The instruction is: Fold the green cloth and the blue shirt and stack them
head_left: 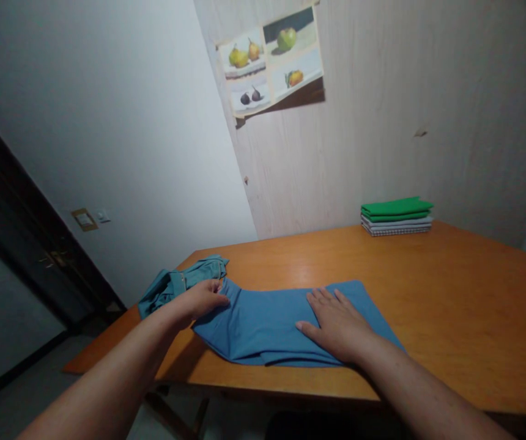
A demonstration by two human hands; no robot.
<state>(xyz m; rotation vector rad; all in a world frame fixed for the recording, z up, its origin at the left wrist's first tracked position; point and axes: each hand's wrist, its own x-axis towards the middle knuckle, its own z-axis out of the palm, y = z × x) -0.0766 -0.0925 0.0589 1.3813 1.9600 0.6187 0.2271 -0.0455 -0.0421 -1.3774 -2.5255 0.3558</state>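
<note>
A blue cloth (272, 321), folded in layers, lies across the front of the wooden table. My left hand (205, 298) pinches its left end and holds that end raised off the tabletop, so the fabric creases there. Flat on the right part of the cloth rests my right hand (336, 321), fingers stretched out and thumb apart. What kind of item the blue cloth is, I cannot tell. Just beyond my left hand sits a crumpled teal denim garment (183, 281).
The orange-brown wooden table (465, 311) reaches back to a panelled wall. A stack of folded cloths (397, 217), green over grey and checked, stands at the back right. Fruit pictures (272, 67) hang on the wall. A dark door (24, 244) is at the left.
</note>
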